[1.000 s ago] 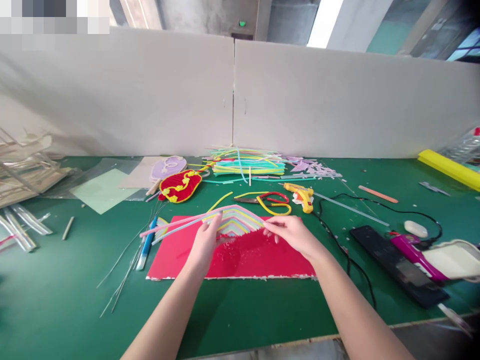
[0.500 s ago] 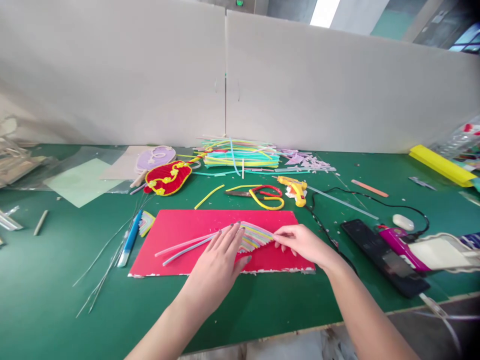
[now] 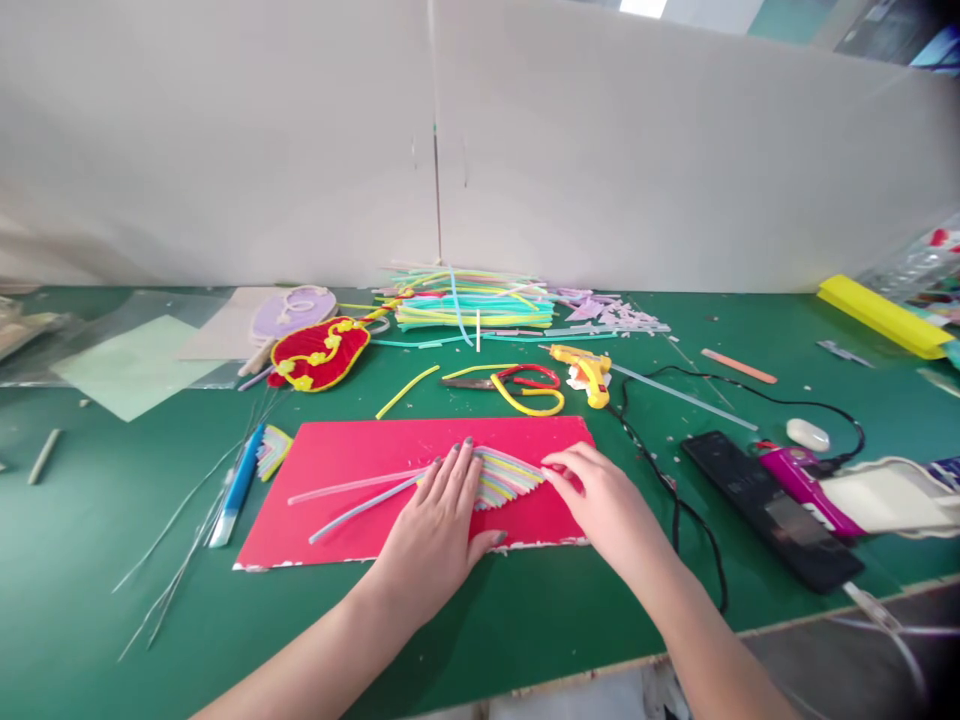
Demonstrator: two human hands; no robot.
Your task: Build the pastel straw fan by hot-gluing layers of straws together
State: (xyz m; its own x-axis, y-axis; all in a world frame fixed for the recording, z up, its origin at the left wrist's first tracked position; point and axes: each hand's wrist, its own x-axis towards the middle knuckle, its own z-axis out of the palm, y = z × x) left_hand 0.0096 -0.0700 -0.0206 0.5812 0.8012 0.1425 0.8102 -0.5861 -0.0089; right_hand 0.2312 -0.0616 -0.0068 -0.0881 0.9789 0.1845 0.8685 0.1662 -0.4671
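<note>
Pastel strips, side by side, make up this striped piece [image 3: 504, 479], which sits on the red board [image 3: 337, 448], partly covered by the left hand [image 3: 437, 515]. That hand's flat, fingers stretched out, not gripping, while the right hand [image 3: 600, 490] seems to pinch the right tip between thumb and fingertips. I'd guess it's super light, soft and bendy, jagged lower edge maybe fragile, so hold the tip or press the middle

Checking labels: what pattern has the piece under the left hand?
The piece is striped in pastels, yellow among them; head view.
</note>
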